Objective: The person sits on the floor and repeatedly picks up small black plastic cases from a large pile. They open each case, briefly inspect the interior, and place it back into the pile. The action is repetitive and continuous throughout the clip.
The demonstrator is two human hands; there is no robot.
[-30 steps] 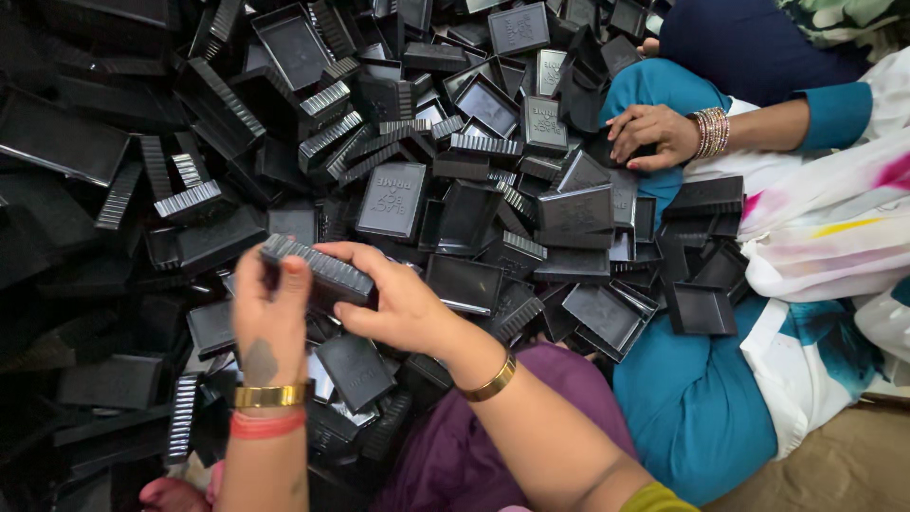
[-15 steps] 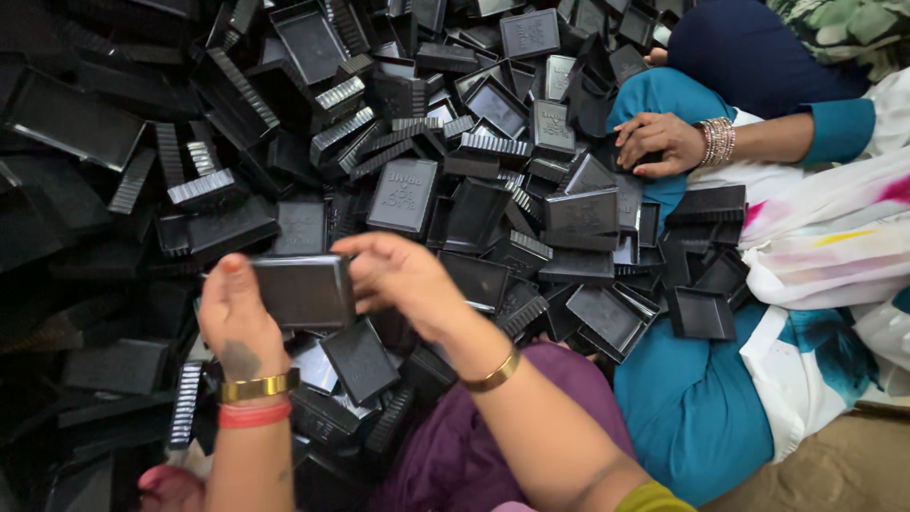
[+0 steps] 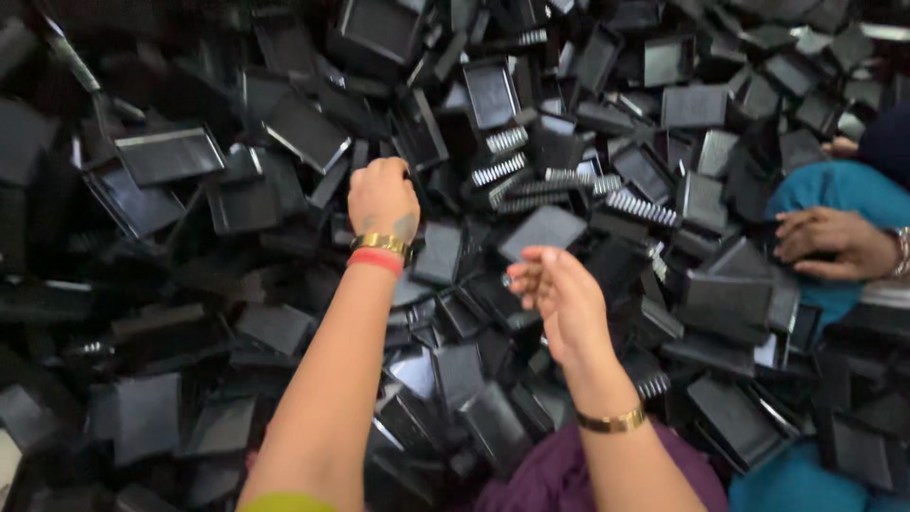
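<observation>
A deep pile of black plastic rectangular trays [image 3: 493,90] and ribbed comb-like pieces [image 3: 500,169] fills the view. My left hand [image 3: 382,197] is stretched forward over the pile. Its back faces the camera and its fingers curl down among the pieces, so whatever lies under them is hidden. A gold bangle and a red band [image 3: 377,258] sit on that wrist. My right hand [image 3: 561,296] hovers lower and nearer, fingers loosely apart and holding nothing, just below a flat black tray [image 3: 547,230].
Another person sits at the right in teal clothing [image 3: 834,190], one hand [image 3: 832,242] resting on the knee beside the pile. My purple garment [image 3: 559,474] shows at the bottom. Black pieces lie heaped on all sides.
Earlier both hands held one black rectangular piece between them. Now they are apart: the left has reached forward into the pile, the right is empty, and the camera has tilted toward the heap.
</observation>
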